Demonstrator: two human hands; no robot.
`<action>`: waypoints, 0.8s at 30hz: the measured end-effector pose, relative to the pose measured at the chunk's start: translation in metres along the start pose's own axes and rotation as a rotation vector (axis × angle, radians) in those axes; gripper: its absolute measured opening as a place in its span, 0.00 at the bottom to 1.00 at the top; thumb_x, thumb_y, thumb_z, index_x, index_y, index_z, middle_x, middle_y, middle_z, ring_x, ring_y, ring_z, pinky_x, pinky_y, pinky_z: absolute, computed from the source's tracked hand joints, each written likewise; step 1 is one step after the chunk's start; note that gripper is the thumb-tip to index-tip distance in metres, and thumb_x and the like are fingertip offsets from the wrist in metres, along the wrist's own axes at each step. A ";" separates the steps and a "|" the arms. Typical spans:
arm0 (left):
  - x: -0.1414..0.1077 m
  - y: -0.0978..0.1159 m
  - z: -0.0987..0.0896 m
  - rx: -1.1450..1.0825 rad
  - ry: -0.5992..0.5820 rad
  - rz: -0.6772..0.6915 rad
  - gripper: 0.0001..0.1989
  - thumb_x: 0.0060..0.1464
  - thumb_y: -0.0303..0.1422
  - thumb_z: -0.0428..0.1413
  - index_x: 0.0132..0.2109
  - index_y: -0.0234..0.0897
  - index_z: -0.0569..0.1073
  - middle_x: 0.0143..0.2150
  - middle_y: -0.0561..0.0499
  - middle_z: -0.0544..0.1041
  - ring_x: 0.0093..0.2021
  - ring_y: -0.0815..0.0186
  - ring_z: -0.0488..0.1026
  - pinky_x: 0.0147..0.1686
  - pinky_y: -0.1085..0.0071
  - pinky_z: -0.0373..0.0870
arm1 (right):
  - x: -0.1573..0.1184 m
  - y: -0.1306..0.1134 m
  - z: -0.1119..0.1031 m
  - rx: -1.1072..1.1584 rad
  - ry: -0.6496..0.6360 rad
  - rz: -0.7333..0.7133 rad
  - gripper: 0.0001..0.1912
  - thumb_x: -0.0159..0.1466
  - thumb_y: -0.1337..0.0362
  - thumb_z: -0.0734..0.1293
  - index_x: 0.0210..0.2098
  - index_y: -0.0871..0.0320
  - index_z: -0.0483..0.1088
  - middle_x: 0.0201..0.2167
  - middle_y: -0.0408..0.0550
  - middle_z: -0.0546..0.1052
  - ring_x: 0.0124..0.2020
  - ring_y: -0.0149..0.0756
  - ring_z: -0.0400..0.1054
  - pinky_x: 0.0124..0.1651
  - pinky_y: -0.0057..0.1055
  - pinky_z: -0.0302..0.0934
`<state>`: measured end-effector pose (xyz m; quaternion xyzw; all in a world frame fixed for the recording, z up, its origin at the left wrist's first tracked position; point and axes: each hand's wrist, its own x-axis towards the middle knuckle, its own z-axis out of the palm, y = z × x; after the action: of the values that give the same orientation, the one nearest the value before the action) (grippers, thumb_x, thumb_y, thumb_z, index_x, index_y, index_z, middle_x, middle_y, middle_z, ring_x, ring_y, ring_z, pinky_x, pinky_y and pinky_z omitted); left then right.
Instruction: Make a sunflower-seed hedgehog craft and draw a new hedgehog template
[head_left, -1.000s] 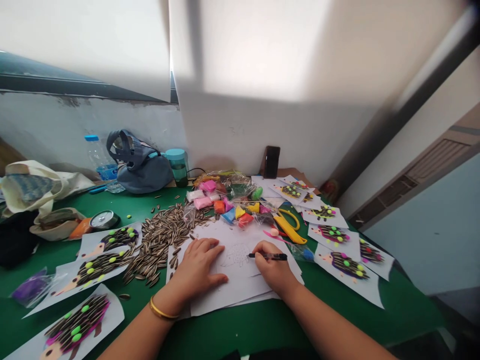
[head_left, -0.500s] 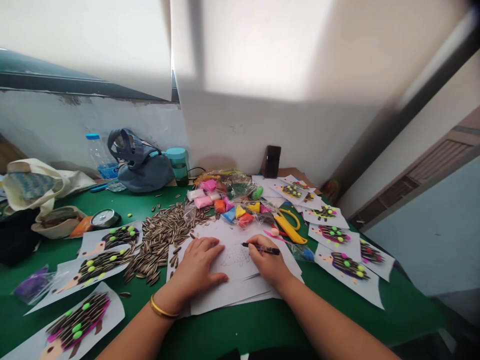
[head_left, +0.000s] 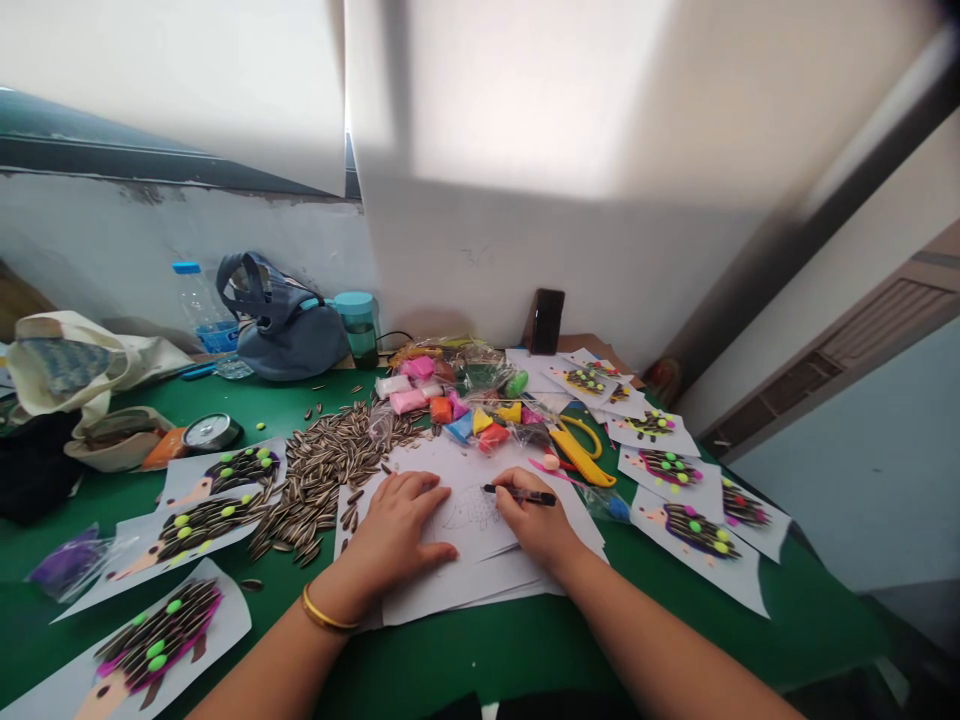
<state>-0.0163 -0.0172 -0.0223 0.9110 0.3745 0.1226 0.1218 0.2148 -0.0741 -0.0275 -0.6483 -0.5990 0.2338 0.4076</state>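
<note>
My right hand [head_left: 534, 515] grips a black pen [head_left: 529, 495], its tip at a faint line drawing [head_left: 466, 512] of a hedgehog-like animal. The drawing is on the top sheet of a stack of white paper [head_left: 442, 590] in front of me. Fingers spread, my left hand [head_left: 401, 530] lies flat on the paper just left of the drawing. A gold bangle [head_left: 322, 610] circles the left wrist. Beyond the paper sit small bags of coloured clay [head_left: 450, 405], and a heap of striped sunflower seeds [head_left: 322, 470] spreads to the left.
Hedgehog pictures made with seeds and clay lie at left [head_left: 161, 630] and right [head_left: 694, 530]. Yellow-handled scissors [head_left: 581, 455] rest right of the clay. A phone [head_left: 547, 322] leans on the wall. A blue bag [head_left: 289, 335], a teal-lidded cup [head_left: 358, 325] and a water bottle [head_left: 202, 310] stand at the back.
The pen has shifted very slightly in my right hand's grip on the drawing. My left hand stays flat in the same place, and the camera view has moved a little.
</note>
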 end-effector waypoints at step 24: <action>0.000 0.001 -0.001 0.011 -0.008 -0.010 0.36 0.42 0.48 0.67 0.58 0.42 0.72 0.60 0.43 0.70 0.60 0.47 0.63 0.62 0.50 0.56 | -0.004 0.008 -0.008 -0.022 0.054 0.001 0.09 0.62 0.62 0.60 0.33 0.55 0.71 0.30 0.44 0.75 0.34 0.38 0.68 0.36 0.30 0.60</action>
<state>-0.0154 -0.0178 -0.0208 0.9103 0.3790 0.1162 0.1192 0.2253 -0.0792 -0.0306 -0.6593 -0.5899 0.2099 0.4162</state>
